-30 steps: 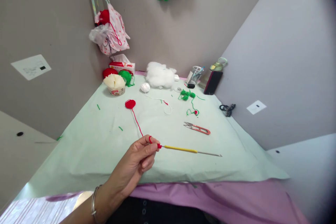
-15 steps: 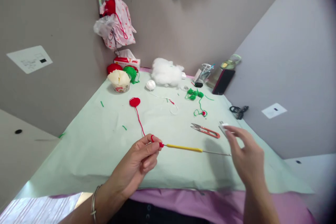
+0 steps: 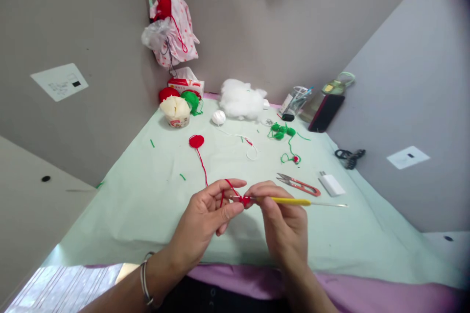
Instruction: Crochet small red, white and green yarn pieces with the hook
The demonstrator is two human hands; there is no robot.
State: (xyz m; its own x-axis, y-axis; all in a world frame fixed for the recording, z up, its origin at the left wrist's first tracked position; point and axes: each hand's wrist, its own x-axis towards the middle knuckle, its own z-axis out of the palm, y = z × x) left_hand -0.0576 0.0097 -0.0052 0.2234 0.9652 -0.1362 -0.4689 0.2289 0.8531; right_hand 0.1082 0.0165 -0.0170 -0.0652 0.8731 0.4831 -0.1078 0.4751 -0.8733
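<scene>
My left hand [image 3: 207, 212] pinches a small piece of red crochet [image 3: 245, 200], with red yarn looped over its raised index finger. Gripped in my right hand [image 3: 284, 220] is a crochet hook [image 3: 290, 201] with a yellow handle, its tip in the red stitches and its thin back end pointing right. The red yarn runs from my left hand up to a small red ball [image 3: 196, 142] lying on the table. To the right of my hands lie thread snips [image 3: 299, 185] with orange handles and a white plug-like block [image 3: 331, 184].
Further back are a white yarn ball [image 3: 219, 117], fluffy white stuffing [image 3: 240, 99], green crocheted pieces [image 3: 281, 131], a paper-lined cup [image 3: 175, 112] and a tissue box [image 3: 186, 87]. A phone [image 3: 326, 113] leans at the back right beside a black hair clip [image 3: 350, 158].
My right hand has moved left from beside the white block and taken hold of the crochet hook. The yarn now stretches over my left index finger. The view has shifted slightly.
</scene>
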